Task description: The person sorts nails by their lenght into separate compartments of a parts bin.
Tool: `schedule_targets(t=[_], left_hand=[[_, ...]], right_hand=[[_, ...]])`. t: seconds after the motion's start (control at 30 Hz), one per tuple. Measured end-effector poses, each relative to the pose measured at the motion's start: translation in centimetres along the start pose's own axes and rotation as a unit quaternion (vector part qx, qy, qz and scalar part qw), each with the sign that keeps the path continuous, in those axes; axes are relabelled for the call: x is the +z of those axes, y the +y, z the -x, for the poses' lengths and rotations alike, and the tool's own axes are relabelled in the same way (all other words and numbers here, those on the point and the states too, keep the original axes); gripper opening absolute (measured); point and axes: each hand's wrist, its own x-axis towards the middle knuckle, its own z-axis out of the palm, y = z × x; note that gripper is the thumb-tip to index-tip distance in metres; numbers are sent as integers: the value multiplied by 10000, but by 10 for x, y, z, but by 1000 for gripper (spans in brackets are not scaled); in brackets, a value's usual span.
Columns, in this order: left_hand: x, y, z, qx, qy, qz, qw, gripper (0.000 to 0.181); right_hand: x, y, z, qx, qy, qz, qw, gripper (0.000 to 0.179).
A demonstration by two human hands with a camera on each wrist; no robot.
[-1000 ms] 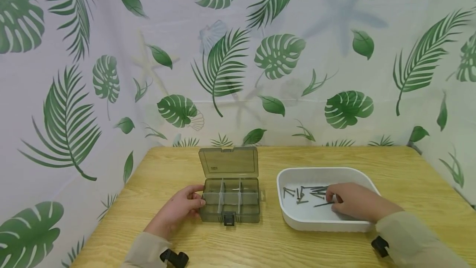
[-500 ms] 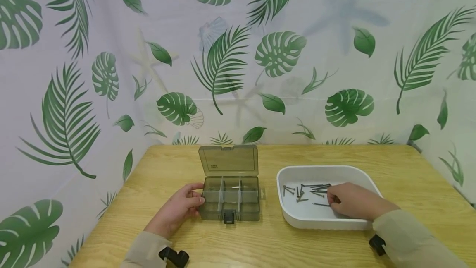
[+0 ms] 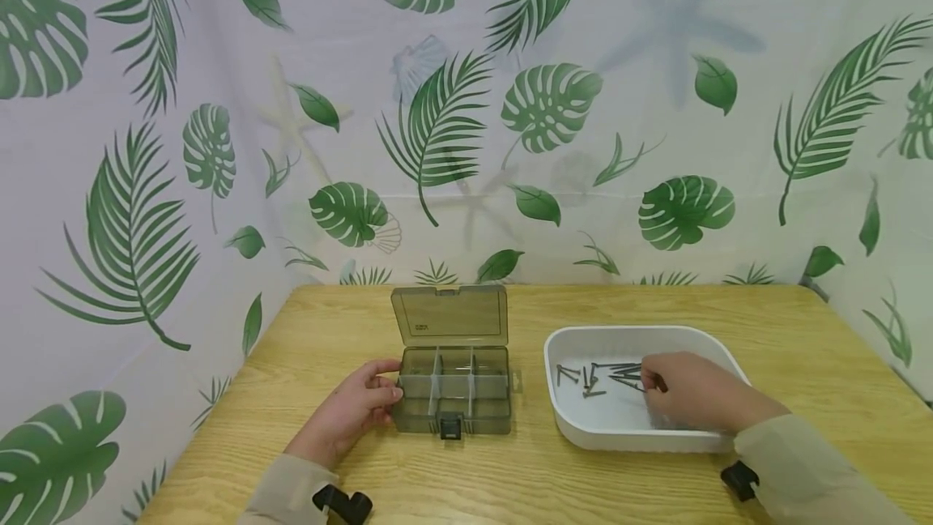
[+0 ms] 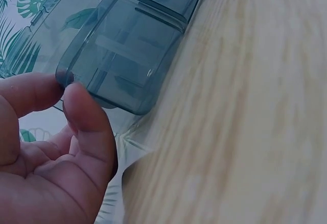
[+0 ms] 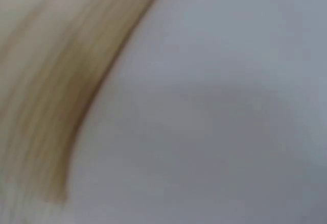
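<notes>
In the head view my left hand (image 3: 346, 411) is at the left side of a smoky, see-through compartment box (image 3: 453, 387), its lid (image 3: 450, 317) raised. In the left wrist view the thumb (image 4: 84, 109) and index finger pinch the box's corner. My right hand (image 3: 703, 391) reaches into a white tray (image 3: 605, 437), fingers curled down near its floor. The screw that lay at its fingertips is now hidden by the fingers. Several dark screws (image 3: 592, 379) lie in the tray left of this hand. The right wrist view is blurred and shows no fingers.
The wooden table (image 3: 328, 318) bears the box at left and the tray at right. A cloth backdrop (image 3: 466, 144) with leaf prints stands behind and at both sides. The box's divided compartments face up, with a black latch (image 3: 450, 426) in front.
My right hand's fingers have closed in over the screw, which showed at the fingertips before and is now out of sight. My left hand and the box have stayed put.
</notes>
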Motion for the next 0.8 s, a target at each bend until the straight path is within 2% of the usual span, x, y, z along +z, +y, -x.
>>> schedule_targets(t=[0.17,0.4,0.63,0.8], left_hand=[[-2,-2,0,-39,32,23,10000,59],[-2,-5,-1,41,-8,67,10000,60],[-2,-4,-1,75,-34,60,9999,59],[-2,-3,-1,118,-45,34,9999,58]], right_hand=[[-5,-16,2,-103,233,-66,9997,17],[-8,-45,1,-447,693,-240,9963,18],[-5,-75,-5,-757,891,-588,9914,19],[-1,-100,-10,-989,1020,-598,9881,21]])
